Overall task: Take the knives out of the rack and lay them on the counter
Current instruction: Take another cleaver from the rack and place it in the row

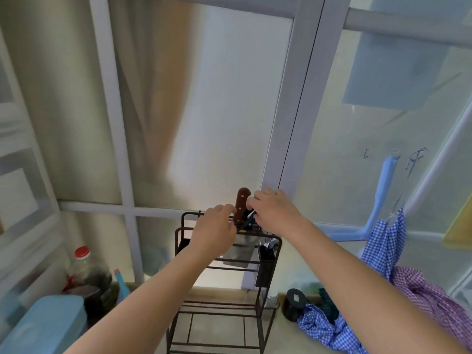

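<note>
A black wire rack [258,310] stands on the counter against the frosted window. A cleaver with a brown riveted handle [242,203] sticks up from its top, its wide blade [240,251] hanging inside the rack. Right beside it is a black-handled knife [248,221]. My left hand [215,228] rests on the rack's top just left of the brown handle, fingers curled near it. My right hand [274,212] closes its fingers on the black handle from the right. Whether the left hand grips anything is unclear.
A dark cup [265,264] hangs on the rack's right side. A red-capped bottle of dark liquid [89,274] and a light blue box [48,325] sit at the left. A black jar [293,304] and checked cloths [329,325] lie right of the rack.
</note>
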